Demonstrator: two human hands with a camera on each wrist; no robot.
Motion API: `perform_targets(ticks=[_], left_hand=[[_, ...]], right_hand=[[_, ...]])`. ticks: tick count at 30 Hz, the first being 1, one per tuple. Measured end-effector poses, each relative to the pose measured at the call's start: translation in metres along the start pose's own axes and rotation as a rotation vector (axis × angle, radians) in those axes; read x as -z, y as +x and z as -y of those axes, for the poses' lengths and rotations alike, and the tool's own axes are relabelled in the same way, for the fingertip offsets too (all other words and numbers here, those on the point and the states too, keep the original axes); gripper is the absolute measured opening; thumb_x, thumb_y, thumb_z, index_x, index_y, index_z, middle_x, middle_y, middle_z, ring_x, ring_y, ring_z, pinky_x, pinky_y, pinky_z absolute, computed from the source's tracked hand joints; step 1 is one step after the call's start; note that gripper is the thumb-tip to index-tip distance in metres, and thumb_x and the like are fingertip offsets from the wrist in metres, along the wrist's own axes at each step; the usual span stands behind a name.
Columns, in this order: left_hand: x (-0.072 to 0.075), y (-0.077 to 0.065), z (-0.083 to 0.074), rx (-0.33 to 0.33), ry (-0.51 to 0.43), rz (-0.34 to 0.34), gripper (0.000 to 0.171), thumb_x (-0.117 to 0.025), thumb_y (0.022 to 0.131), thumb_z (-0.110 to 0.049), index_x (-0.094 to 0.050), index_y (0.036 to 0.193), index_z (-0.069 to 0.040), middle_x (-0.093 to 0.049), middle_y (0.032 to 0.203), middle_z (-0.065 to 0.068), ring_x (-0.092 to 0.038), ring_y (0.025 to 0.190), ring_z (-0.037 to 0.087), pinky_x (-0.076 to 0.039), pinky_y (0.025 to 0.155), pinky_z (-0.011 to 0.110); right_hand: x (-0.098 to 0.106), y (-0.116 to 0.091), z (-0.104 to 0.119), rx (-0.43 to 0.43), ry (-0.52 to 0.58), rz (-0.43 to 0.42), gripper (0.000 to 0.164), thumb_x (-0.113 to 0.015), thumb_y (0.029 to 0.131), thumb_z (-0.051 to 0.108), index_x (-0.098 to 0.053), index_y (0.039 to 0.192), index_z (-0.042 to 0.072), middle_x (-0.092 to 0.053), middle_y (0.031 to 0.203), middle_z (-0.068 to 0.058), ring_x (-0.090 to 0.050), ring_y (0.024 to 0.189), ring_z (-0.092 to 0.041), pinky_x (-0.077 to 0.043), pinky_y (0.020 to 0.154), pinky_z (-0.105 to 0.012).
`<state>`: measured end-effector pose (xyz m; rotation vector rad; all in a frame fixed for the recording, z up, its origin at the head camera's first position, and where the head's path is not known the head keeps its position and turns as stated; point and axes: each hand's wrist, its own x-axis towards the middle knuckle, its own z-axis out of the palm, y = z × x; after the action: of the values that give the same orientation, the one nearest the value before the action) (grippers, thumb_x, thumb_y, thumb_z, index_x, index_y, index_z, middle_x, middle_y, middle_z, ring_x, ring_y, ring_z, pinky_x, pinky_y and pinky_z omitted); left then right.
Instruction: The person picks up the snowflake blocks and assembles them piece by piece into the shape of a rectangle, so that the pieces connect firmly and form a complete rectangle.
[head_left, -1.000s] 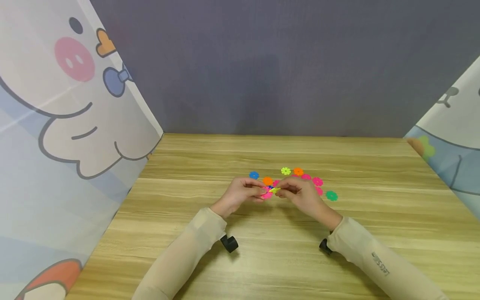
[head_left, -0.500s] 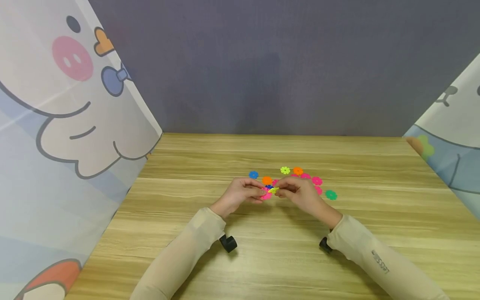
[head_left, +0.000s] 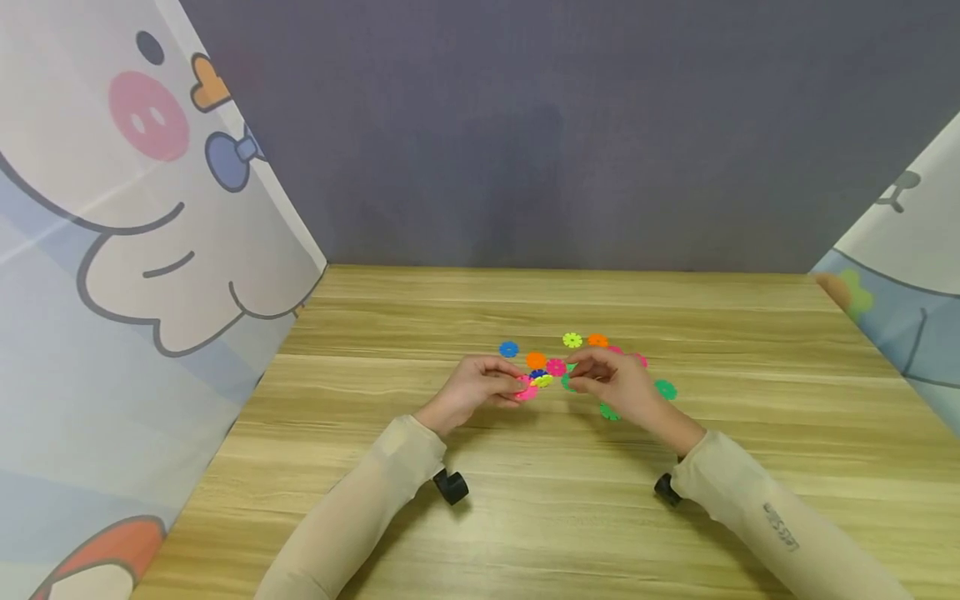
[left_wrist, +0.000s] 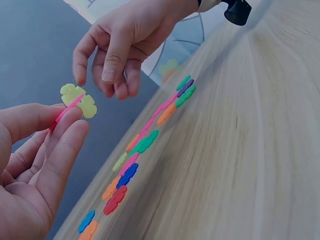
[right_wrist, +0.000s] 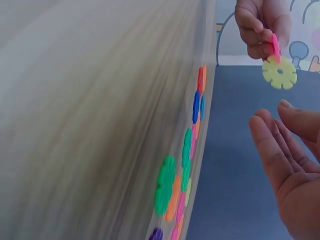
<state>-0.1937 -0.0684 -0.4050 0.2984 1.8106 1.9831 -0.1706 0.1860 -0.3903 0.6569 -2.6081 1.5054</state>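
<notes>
My left hand [head_left: 471,393] pinches a pink notched interlocking disc [head_left: 527,388] between thumb and fingers. A yellow disc [right_wrist: 280,73] is slotted into the pink one at a cross angle and sticks out past the fingertips. My right hand [head_left: 618,385] hovers a short way to the right. In the right wrist view its fingers [right_wrist: 270,142] are loosely bent, with a gap to the thumb and nothing between them. The left wrist view shows the pink disc's edge [left_wrist: 70,107] set into the yellow disc.
Loose discs lie flat on the wooden table [head_left: 360,500] beneath and beyond the hands: blue [head_left: 508,349], orange [head_left: 536,360], yellow [head_left: 572,340], pink [head_left: 556,367] and green [head_left: 665,389]. Another green disc [head_left: 609,412] lies nearer. A grey panel [head_left: 525,150] rises behind the table.
My right hand has let go of the yellow disc and moved right, uncovering green discs. The yellow disc stays joined to the pink one in my left hand, which has barely shifted.
</notes>
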Motion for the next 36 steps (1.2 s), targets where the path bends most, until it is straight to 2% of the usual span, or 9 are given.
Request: perform_targets(ticks=[8, 15, 20, 23, 29, 36], left_hand=[[0.003, -0.002, 0.001, -0.006, -0.005, -0.002, 0.019, -0.064, 0.090, 0.008, -0.065, 0.108, 0.016, -0.072, 0.090, 0.010, -0.069, 0.071, 0.015, -0.060, 0.074, 0.038], [0.006, -0.003, 0.002, 0.001, 0.006, -0.022, 0.018, -0.063, 0.092, 0.008, -0.065, 0.108, 0.015, -0.072, 0.095, 0.011, -0.068, 0.069, 0.015, -0.061, 0.073, 0.036], [0.007, -0.005, 0.002, 0.008, 0.020, -0.018, 0.019, -0.062, 0.093, 0.007, -0.065, 0.110, 0.015, -0.071, 0.104, 0.015, -0.070, 0.071, 0.016, -0.060, 0.074, 0.037], [0.008, -0.006, 0.002, 0.011, 0.017, -0.020, 0.019, -0.062, 0.093, 0.007, -0.065, 0.110, 0.015, -0.071, 0.103, 0.015, -0.070, 0.072, 0.016, -0.060, 0.075, 0.038], [0.010, -0.007, 0.004, 0.017, 0.008, -0.026, 0.017, -0.062, 0.093, 0.007, -0.065, 0.108, 0.014, -0.072, 0.093, 0.011, -0.070, 0.072, 0.016, -0.060, 0.076, 0.039], [0.012, -0.007, 0.005, 0.012, 0.006, -0.021, 0.018, -0.061, 0.093, 0.008, -0.064, 0.109, 0.016, -0.072, 0.092, 0.010, -0.070, 0.071, 0.016, -0.060, 0.075, 0.038]], right_hand=[[0.011, -0.006, -0.007, 0.038, -0.048, -0.019, 0.029, -0.077, 0.082, -0.005, -0.066, 0.109, -0.007, -0.071, 0.088, -0.011, -0.069, 0.078, -0.022, -0.057, 0.068, -0.026], [0.019, -0.009, -0.015, -0.022, -0.114, 0.012, 0.028, -0.080, 0.081, -0.002, -0.067, 0.107, -0.003, -0.070, 0.085, -0.004, -0.065, 0.076, -0.015, -0.055, 0.065, -0.025], [0.025, -0.011, -0.021, -0.006, -0.135, 0.029, 0.029, -0.080, 0.079, -0.006, -0.067, 0.104, -0.006, -0.070, 0.085, -0.010, -0.065, 0.075, -0.016, -0.055, 0.064, -0.025], [0.028, -0.012, -0.023, -0.008, -0.145, 0.048, 0.029, -0.079, 0.079, -0.008, -0.067, 0.105, -0.007, -0.070, 0.088, -0.013, -0.065, 0.075, -0.017, -0.054, 0.063, -0.024], [0.033, -0.014, -0.027, -0.084, -0.184, 0.096, 0.030, -0.080, 0.079, -0.004, -0.068, 0.106, -0.006, -0.070, 0.091, -0.011, -0.064, 0.076, -0.018, -0.054, 0.062, -0.024], [0.037, -0.015, -0.029, -0.171, -0.199, 0.151, 0.034, -0.085, 0.075, 0.001, -0.066, 0.103, -0.005, -0.066, 0.084, -0.007, -0.058, 0.069, -0.018, -0.052, 0.055, -0.025]])
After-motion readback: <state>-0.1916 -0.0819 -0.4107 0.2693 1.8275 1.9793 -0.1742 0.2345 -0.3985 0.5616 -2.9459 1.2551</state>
